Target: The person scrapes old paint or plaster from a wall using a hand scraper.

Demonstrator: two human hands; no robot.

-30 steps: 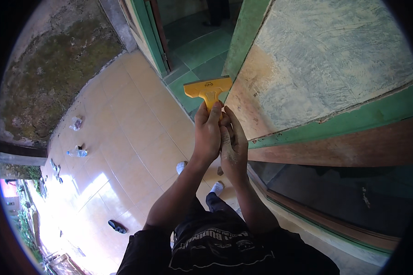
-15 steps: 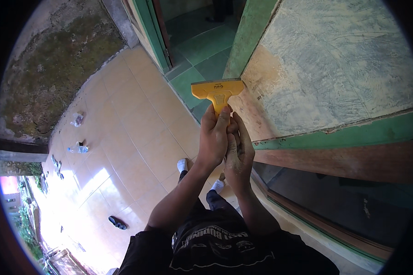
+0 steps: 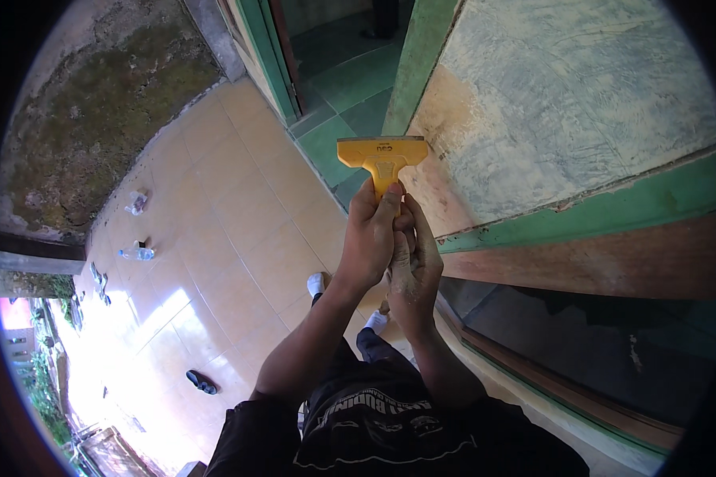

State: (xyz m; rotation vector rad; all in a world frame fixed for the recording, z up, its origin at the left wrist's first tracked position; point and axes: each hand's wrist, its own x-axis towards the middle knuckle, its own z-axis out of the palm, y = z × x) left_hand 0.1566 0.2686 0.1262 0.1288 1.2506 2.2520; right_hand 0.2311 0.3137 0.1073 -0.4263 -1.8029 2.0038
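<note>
Since a second ago my two hands have carried the yellow scraper (image 3: 382,161) a little further along the door panel (image 3: 565,111), its wide blade edge now sitting up against the strip where the pale paint has come off to bare wood.

My left hand (image 3: 370,238) is clenched around the scraper's handle, thumb running up the stem toward the head. My right hand (image 3: 412,266) is pressed against the left from the side, fingers curled toward the same handle; the handle itself is buried under both hands, so I cannot tell how much of it the right hand really grips. Only the T-shaped head shows. The blade's contact with the panel is hard to make out, since the head hides its own edge.

My forearms rise from the lower edge, and my dark printed shirt (image 3: 374,429) cuts off there. Between the arms I see my two white-socked feet (image 3: 317,283), one partly hidden behind my right wrist.

On the tiled floor (image 3: 215,207) to my left I count one clear plastic bottle (image 3: 138,253), one crumpled wrapper (image 3: 137,202) and one dark sandal (image 3: 200,382); smaller bits further off are too blurred to name. A green door frame (image 3: 414,56) stands beside the panel, and one green band (image 3: 612,211) crosses below it.
</note>
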